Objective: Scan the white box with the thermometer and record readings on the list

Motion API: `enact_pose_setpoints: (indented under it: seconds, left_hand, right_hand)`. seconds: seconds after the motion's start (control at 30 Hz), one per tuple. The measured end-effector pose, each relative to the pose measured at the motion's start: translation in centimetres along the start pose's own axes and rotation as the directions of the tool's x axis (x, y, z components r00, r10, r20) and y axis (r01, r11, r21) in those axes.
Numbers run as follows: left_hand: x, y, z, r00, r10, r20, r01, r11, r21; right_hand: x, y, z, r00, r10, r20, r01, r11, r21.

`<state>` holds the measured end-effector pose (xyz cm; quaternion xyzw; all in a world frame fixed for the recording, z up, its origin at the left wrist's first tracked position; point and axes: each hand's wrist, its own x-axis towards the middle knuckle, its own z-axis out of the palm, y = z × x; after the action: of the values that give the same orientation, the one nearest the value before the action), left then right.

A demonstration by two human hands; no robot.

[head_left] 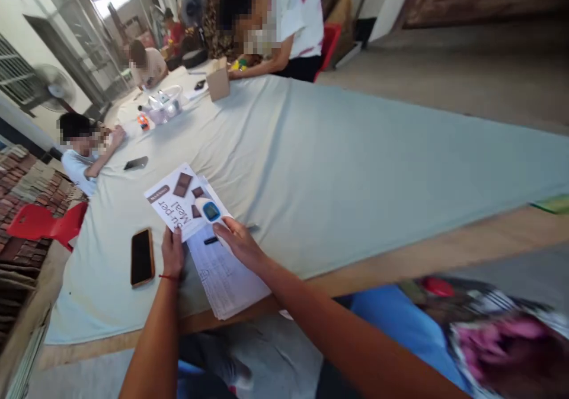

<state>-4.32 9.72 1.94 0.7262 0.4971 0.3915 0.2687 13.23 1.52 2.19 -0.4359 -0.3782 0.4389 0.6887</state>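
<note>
tons of room to slide across the table from the papers at the near edge over toward the right edge. heading for the left edge tho, the phone sits in the way.

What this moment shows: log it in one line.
left hand: holds printed card | right hand: holds white-and-blue device | on table: papers, phone
</note>
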Motion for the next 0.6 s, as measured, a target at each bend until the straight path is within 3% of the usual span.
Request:
enact_pose_setpoints:
  seconds: [0.2, 0.43, 0.6]
  left_hand:
    - [1.0, -0.2, 0.2, 1.0, -0.003, -0.017, 0.004, 0.999, 0.032]
    - [0.8, -0.2, 0.1, 1.0, -0.002, -0.005, 0.002, 1.0, -0.006]
    - [0.7, -0.1, 0.2, 1.0, 0.015, -0.004, -0.015, 1.0, -0.011]
  right_hand:
    - [0.3, 0.6, -0.4, 0.995, 0.095, 0.014, -0.093, 0.993, -0.071]
    - [0.2, 1.1, -0.5, 1.0, 0.028, 0.005, -0.027, 0.993, -0.115]
    - [0.2, 0.9, -0.5, 0.997, 0.07, 0.028, -0.067, 0.993, -0.096]
